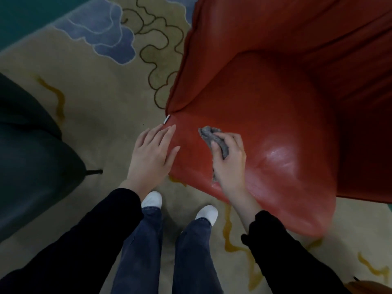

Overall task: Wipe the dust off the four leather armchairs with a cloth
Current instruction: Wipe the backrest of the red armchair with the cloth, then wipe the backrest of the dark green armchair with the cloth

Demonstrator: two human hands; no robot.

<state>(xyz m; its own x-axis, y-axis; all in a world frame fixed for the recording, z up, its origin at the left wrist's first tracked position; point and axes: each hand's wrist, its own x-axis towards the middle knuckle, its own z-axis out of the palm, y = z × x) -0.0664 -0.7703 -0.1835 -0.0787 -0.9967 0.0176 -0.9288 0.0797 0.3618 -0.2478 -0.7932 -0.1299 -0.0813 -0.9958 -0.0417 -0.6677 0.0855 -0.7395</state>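
Note:
A red leather armchair (275,98) fills the right half of the view, seen from above, its seat cushion bulging toward me. My right hand (228,158) grips a crumpled grey cloth (212,135) and presses it on the front left part of the seat. My left hand (151,152) lies flat with straight fingers against the seat's left front corner, beside the cloth. A dark green leather armchair (31,153) stands at the left edge, only partly in view.
A beige carpet (101,107) with blue cloud shapes and brown swirls covers the floor between the two chairs. My legs in blue jeans and white shoes (151,199) stand right at the red seat's front edge. A small white tag (166,119) sticks out at the armrest seam.

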